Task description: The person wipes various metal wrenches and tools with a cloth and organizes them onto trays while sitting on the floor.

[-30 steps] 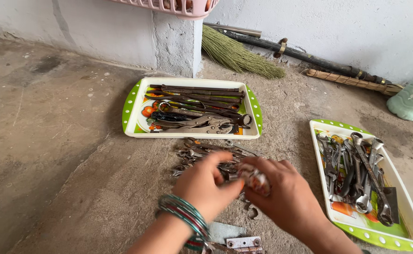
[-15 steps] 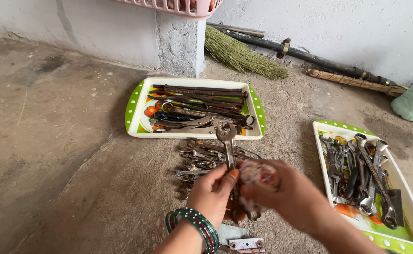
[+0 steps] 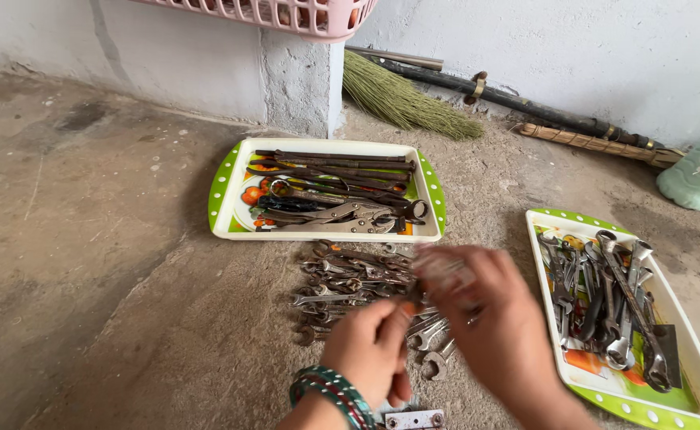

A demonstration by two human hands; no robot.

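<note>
Left hand (image 3: pixel 374 350), right hand (image 3: pixel 493 326), wrench pile (image 3: pixel 350 283), two trays

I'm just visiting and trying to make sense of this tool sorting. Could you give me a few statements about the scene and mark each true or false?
1. Two trays lie on the floor, both holding tools. True; the second tray is at the right.
2. A pile of wrenches lies loose on the floor in front of the far tray. True.
3. The left hand wears a glove. False: it is bare, with bangles on the wrist.
4. A broom stands upright in the corner. False: it lies on the floor along the wall.
5. The right hand rests inside the right tray. False: it is over the floor, close to the left hand, blurred.
</note>
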